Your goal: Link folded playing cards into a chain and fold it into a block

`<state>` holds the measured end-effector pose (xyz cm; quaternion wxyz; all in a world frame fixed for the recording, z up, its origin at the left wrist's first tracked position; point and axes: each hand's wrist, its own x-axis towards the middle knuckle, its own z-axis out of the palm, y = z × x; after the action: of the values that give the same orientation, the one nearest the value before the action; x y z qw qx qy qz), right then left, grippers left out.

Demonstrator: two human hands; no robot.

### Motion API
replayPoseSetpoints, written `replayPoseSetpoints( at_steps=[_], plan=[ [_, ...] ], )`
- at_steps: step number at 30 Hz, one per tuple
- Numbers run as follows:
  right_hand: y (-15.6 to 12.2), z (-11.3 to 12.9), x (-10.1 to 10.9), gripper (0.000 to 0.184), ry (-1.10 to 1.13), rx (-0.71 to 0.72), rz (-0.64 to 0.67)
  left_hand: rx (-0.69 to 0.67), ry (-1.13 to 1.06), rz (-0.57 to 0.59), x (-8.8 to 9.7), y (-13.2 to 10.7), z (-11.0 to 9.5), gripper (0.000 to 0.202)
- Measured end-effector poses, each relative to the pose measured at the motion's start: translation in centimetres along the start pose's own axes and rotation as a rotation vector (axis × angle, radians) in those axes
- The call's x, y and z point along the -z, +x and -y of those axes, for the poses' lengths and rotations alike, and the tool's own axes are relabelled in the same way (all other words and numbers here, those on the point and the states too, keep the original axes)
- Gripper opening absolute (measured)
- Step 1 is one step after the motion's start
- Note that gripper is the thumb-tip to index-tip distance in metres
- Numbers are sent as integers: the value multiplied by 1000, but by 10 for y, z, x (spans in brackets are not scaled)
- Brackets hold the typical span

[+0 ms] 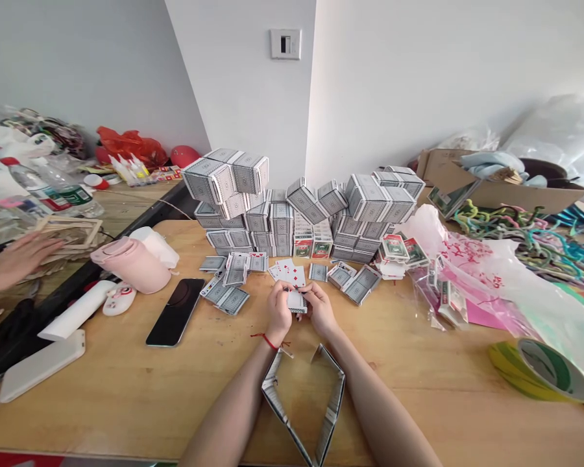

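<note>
Pale walls corner a wooden table point(126, 389), where card-built blocks point(282, 217) are heaped at the far edge, seemingly leaving the near side free. A frame of folded cards point(331, 402) lies between the forearms, within easy reach. Forearms angle inward; left hand point(278, 314) and right hand point(321, 312), curled nearly closed, together pinch a small card bundle point(297, 301) at mid-table, likely for steadiness.
</note>
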<state>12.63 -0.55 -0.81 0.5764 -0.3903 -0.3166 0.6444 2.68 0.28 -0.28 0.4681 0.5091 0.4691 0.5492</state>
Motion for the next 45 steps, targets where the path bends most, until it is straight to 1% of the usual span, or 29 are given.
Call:
replayPoseSetpoints(
  at_steps=[3, 8, 12, 14, 16, 19, 20, 22, 24, 28, 30, 33, 36, 41, 45],
  plan=[
    [-1, 2, 2, 15, 26, -31, 41, -60, 60, -19, 1, -1, -2, 17],
    [1, 3, 2, 23, 22, -85, 18, -60, 27, 19, 2, 1, 0, 25],
    [3, 4, 6, 28, 45, -150, 94, -79, 37, 30, 3, 4, 2, 30],
    [4, 3, 8, 29, 44, -129, 96, -118, 92, 34, 6, 7, 2, 30],
    [5, 0, 10, 31, 38, -91, 73, -134, 143, 5, 8, 10, 3, 27],
    [8, -6, 11, 31, 10, -22, 17, -94, 147, -54, 9, 14, 5, 28],
    [9, -9, 11, 30, -12, 11, -4, -84, 143, -47, 9, 15, 6, 30],
    [11, -13, 11, 29, -59, 74, -40, -76, 155, 1, 9, 16, 9, 30],
    [11, -15, 12, 27, -81, 103, -51, -72, 194, 31, 8, 15, 13, 25],
    [11, -15, 14, 26, -82, 78, 13, -73, 253, 20, 7, 15, 18, 19],
    [12, -14, 15, 26, -95, 72, 34, -80, 256, 35, 7, 15, 18, 17],
    [12, -12, 15, 27, -114, 78, 20, -87, 250, 57, 8, 15, 17, 15],
    [12, -11, 15, 25, -82, 69, 16, -102, 242, 61, 9, 16, 17, 13],
    [11, -13, 15, 22, -27, 75, 13, -78, 177, 79, 9, 17, 19, 16],
    [12, -16, 15, 20, -6, 82, 10, -8, 71, 83, 8, 19, 21, 18]
  ],
)
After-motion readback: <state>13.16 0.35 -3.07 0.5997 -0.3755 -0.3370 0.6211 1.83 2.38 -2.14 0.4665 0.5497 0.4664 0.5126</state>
